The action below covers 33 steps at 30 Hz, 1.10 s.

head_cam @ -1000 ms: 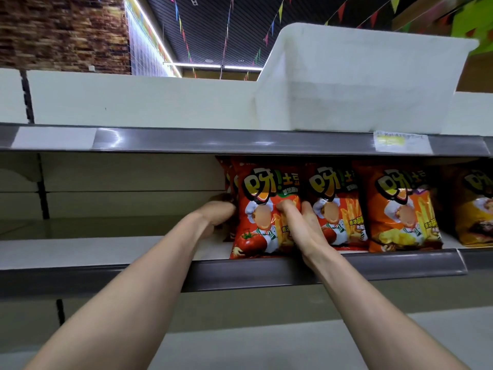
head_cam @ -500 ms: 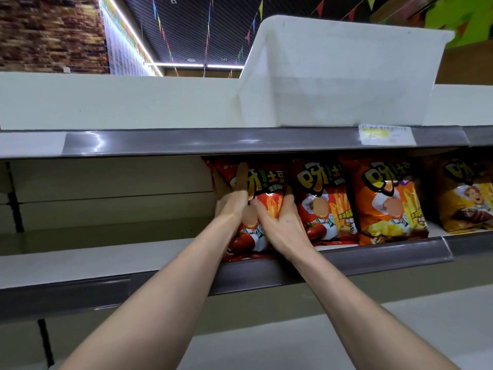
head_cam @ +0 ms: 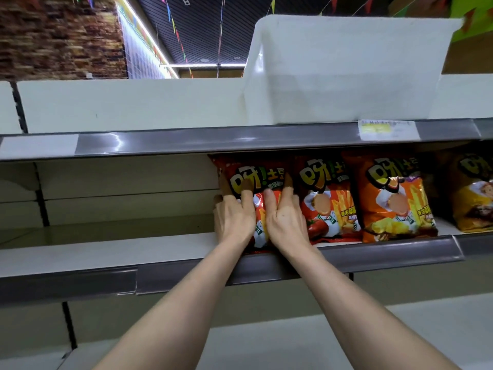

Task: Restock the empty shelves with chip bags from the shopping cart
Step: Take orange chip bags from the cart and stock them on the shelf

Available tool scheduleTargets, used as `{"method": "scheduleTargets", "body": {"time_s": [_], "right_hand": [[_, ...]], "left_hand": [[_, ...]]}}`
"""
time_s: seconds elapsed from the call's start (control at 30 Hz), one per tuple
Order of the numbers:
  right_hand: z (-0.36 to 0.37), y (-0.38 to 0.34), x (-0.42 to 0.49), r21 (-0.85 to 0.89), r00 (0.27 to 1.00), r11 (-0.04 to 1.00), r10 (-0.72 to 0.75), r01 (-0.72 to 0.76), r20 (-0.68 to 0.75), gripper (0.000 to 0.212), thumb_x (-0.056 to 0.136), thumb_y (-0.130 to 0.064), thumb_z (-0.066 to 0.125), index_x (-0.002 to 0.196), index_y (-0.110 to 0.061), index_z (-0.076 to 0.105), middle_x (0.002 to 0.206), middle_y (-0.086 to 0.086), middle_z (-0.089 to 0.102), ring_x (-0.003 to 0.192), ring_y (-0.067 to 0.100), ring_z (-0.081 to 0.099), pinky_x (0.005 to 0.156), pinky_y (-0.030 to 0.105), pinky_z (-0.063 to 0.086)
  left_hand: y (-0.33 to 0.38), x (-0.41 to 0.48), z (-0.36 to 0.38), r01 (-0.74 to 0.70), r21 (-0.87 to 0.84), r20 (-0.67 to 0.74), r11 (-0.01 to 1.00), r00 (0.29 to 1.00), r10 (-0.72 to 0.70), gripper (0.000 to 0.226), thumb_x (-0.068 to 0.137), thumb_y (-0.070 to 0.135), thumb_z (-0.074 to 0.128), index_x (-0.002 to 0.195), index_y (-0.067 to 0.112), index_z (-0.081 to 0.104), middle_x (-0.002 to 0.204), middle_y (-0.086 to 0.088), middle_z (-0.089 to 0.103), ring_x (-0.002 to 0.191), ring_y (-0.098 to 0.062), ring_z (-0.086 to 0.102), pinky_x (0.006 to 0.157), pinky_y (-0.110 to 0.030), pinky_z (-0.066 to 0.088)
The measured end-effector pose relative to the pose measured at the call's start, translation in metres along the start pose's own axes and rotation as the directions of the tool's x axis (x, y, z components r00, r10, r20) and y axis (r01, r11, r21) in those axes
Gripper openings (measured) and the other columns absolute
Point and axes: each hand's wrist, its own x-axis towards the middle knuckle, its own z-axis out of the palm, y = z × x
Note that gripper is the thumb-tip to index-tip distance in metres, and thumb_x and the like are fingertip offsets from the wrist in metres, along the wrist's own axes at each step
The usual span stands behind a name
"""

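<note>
Shiny, crinkly red chip bag [head_cam: 257, 175] at 12 o'clock: left hand [head_cam: 234, 218] and right hand [head_cam: 286, 222] press it, fingers straight, not gripping.

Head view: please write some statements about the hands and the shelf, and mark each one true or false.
1. The left hand and the right hand both touch the leftmost red chip bag. True.
2. The shelf left of that bag is packed with bags. False: no bags show there.
3. A white bin stands on the upper shelf. True.
4. The orange bag lies flat. False: it stands upright.
</note>
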Motion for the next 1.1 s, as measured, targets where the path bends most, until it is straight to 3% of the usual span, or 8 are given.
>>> {"method": "scheduleTargets", "body": {"time_s": [0.17, 0.27, 0.37, 0.5, 0.63, 0.73, 0.83, 1.1], "right_hand": [[-0.004, 0.001, 0.000, -0.020, 0.999, 1.000, -0.020, 0.020, 0.030, 0.048, 0.103, -0.044, 0.032, 0.127, -0.003, 0.040, 0.125, 0.024, 0.048, 0.113, 0.041, 0.050, 0.078, 0.037, 0.037], [-0.011, 0.001, -0.006, -0.063, 0.995, 0.993, -0.098, 0.099, 0.024, 0.052, 0.103, -0.041, 0.034, 0.139, -0.003, 0.034, 0.134, 0.023, 0.043, 0.124, 0.040, 0.044, 0.094, 0.042, 0.038], [-0.019, -0.001, -0.017, -0.167, 0.968, 0.954, -0.251, 0.250, 0.016, 0.056, 0.102, -0.036, 0.037, 0.148, -0.004, 0.028, 0.148, 0.022, 0.032, 0.137, 0.037, 0.031, 0.111, 0.042, 0.026], [-0.014, -0.010, -0.032, -0.187, 0.875, 0.863, -0.483, 0.469, -0.037, 0.050, 0.096, -0.030, 0.037, 0.133, -0.001, 0.051, 0.142, 0.025, 0.043, 0.130, 0.041, 0.043, 0.108, 0.048, 0.034], [0.013, -0.026, -0.058, 0.000, 0.823, 0.825, -0.563, 0.565, 0.072, 0.041, 0.092, -0.024, 0.044, 0.121, -0.001, 0.061, 0.133, 0.019, 0.052, 0.120, 0.037, 0.051, 0.102, 0.046, 0.041], [0.038, -0.039, -0.087, 0.109, 0.762, 0.771, -0.637, 0.627, 0.117, 0.044, 0.090, -0.027, 0.038, 0.109, -0.001, 0.067, 0.117, 0.017, 0.060, 0.102, 0.036, 0.059, 0.089, 0.043, 0.050], [0.067, -0.054, -0.124, 0.209, 0.702, 0.719, -0.693, 0.662, 0.161, 0.032, 0.090, -0.019, 0.046, 0.099, -0.001, 0.069, 0.106, 0.016, 0.061, 0.092, 0.034, 0.059, 0.080, 0.043, 0.053], [0.135, -0.099, -0.245, 0.458, 0.548, 0.634, -0.772, 0.623, 0.322, 0.022, 0.091, -0.016, 0.052, 0.097, -0.004, 0.070, 0.103, 0.010, 0.061, 0.091, 0.031, 0.056, 0.078, 0.037, 0.047]], "left_hand": [[0.002, -0.001, 0.001, 0.091, 0.092, 0.014, 0.992, 0.996, -0.092, 0.053, 0.099, 0.042, 0.032, 0.122, 0.000, 0.054, 0.120, -0.025, 0.057, 0.113, -0.040, 0.052, 0.092, -0.041, 0.040], [0.009, -0.006, -0.009, 0.121, 0.112, 0.034, 0.986, 0.992, -0.126, 0.056, 0.100, 0.046, 0.026, 0.139, 0.009, 0.041, 0.138, -0.022, 0.043, 0.126, -0.037, 0.041, 0.101, -0.041, 0.033], [0.009, -0.011, -0.023, 0.094, 0.077, -0.090, 0.993, 0.992, -0.087, 0.060, 0.100, 0.052, 0.026, 0.149, 0.017, 0.028, 0.144, -0.017, 0.040, 0.132, -0.035, 0.040, 0.105, -0.042, 0.032], [0.003, -0.017, -0.045, 0.014, 0.002, -0.246, 1.000, 0.969, -0.013, 0.052, 0.101, 0.043, 0.038, 0.142, 0.013, 0.039, 0.141, -0.012, 0.048, 0.130, -0.030, 0.044, 0.103, -0.036, 0.034], [-0.014, -0.036, -0.079, 0.019, 0.014, -0.351, 1.000, 0.936, -0.013, 0.035, 0.099, 0.034, 0.048, 0.127, 0.014, 0.051, 0.123, -0.009, 0.057, 0.115, -0.025, 0.053, 0.098, -0.032, 0.040], [-0.038, -0.055, -0.114, 0.086, 0.017, -0.420, 0.996, 0.905, -0.071, 0.026, 0.096, 0.029, 0.051, 0.116, 0.013, 0.057, 0.112, -0.006, 0.061, 0.106, -0.024, 0.058, 0.098, -0.037, 0.045], [-0.066, -0.081, -0.154, 0.186, 0.018, -0.496, 0.982, 0.855, -0.153, 0.016, 0.095, 0.022, 0.053, 0.104, 0.011, 0.061, 0.094, -0.004, 0.063, 0.099, -0.027, 0.062, 0.093, -0.038, 0.048], [-0.140, -0.166, -0.256, 0.456, -0.014, -0.683, 0.890, 0.645, -0.342, 0.007, 0.094, 0.019, 0.053, 0.098, 0.017, 0.058, 0.090, 0.000, 0.062, 0.098, -0.025, 0.063, 0.091, -0.037, 0.050]]}}
